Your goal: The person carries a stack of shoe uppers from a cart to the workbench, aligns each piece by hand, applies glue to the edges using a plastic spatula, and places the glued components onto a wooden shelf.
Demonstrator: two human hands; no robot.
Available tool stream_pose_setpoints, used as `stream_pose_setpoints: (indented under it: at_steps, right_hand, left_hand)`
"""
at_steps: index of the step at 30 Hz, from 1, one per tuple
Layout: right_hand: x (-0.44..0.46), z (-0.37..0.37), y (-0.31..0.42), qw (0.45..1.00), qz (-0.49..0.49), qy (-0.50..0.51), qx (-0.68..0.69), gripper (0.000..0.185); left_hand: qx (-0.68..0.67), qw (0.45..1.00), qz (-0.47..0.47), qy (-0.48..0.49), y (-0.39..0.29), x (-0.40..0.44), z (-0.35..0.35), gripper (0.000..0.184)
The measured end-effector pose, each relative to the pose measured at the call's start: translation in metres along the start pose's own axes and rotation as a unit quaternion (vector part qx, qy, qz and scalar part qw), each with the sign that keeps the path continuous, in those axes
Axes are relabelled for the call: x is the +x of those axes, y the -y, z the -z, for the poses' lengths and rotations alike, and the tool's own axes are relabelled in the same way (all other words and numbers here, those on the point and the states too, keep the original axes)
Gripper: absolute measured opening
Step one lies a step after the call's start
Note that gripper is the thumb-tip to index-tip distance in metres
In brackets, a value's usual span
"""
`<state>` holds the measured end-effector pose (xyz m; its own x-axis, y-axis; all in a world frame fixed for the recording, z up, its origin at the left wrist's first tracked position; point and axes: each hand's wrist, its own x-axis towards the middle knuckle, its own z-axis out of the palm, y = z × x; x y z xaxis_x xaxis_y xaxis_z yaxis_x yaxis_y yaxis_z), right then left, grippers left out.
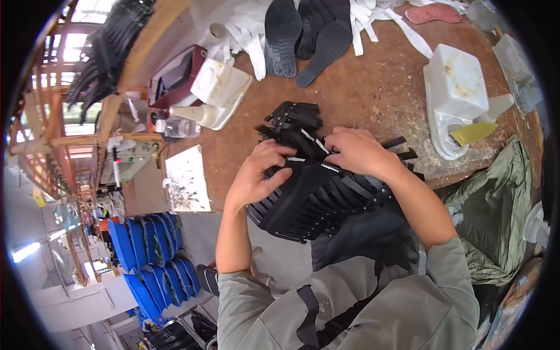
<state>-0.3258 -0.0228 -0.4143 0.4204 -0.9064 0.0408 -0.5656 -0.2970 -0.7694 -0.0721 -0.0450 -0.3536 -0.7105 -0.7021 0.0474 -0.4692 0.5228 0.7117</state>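
While the person in the grey-green short-sleeved shirt works at the brown wooden bench (pixel 373 87), a stack of black, flexible strap pieces with white-edged strips (pixel 315 192) lies between both hands, at the near bench edge and over the lap. The left hand (pixel 256 172) rests on the stack's left side, thumb and fingers spread apart (from where I stand, I cannot tell whether they grip). The right hand (pixel 356 153) pinches the upper edge beside a white strip, thumb against fingers. Just beyond, on the bench, sits a bundle of black studded straps (pixel 297 115). Farther back lie black ridged soles (pixel 284 41); to the right stands a white rectangular plastic container (pixel 458 81).
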Motion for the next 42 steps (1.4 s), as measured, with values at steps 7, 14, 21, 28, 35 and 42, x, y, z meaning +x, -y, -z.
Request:
stream_pose_setpoints:
  at_steps: [7, 14, 21, 28, 35, 42]
  right_hand:
    - [0.017, 0.003, 0.030, 0.990, -0.016, 0.062, 0.125, 0.015]
    - [0.020, -0.011, 0.037, 0.973, -0.059, 0.055, 0.216, 0.012]
    - [0.014, -0.017, 0.032, 0.954, -0.116, 0.097, 0.259, 0.014]
    - [0.024, -0.020, 0.017, 0.995, -0.059, -0.011, 0.081, 0.024]
    - [0.024, -0.024, 0.008, 0.986, -0.033, 0.026, 0.163, 0.015]
    - [0.028, -0.014, 0.004, 0.943, -0.096, 0.136, 0.287, 0.015]
  left_hand:
    - [0.029, 0.999, 0.010, -0.013, -0.005, -0.019, -0.002, 0.016]
    - [0.094, 0.989, 0.102, -0.058, 0.006, -0.018, -0.014, 0.021]
    - [0.070, 0.982, 0.145, -0.100, 0.002, -0.014, -0.025, 0.022]
    - [0.065, 0.981, 0.139, -0.119, 0.012, -0.030, -0.026, 0.018]
    - [0.055, 0.981, 0.159, -0.101, 0.024, -0.021, -0.029, 0.018]
    - [-0.098, 0.960, 0.218, -0.146, 0.035, -0.032, -0.030, 0.020]
